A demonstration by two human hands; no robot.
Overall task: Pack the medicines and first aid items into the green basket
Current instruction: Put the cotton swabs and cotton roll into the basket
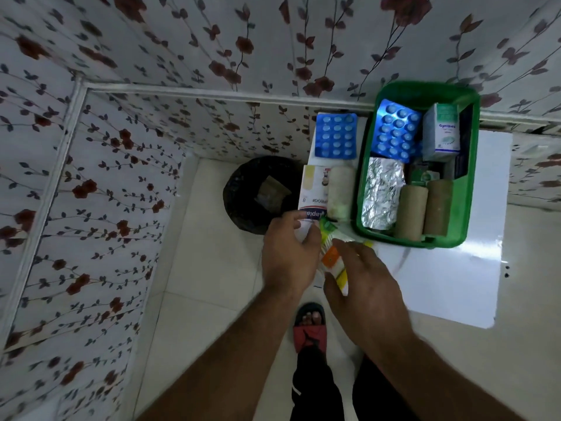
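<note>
1. White bench (449, 281): carries the basket and the loose items; it stands against the flowered wall.
2. Green basket (368, 165): at the far side of the bench, holding a blue blister pack (394, 132), a white-and-green box (441, 129), a foil strip (381, 192) and two brown rolls (425, 211).
3. Black bin (258, 192): on the floor, left of the bench.
4. Second blue blister pack (335, 135): on the bench, just left of the basket.
5. Plaster box (314, 189) and pale roll (341, 189): side by side, nearer than that pack.
6. Left hand (288, 250): fingers curled on the plaster box's near end.
7. Right hand (364, 281): fingers closed on a white, orange and yellow packet (332, 259) (blurred), near the basket's corner.
</note>
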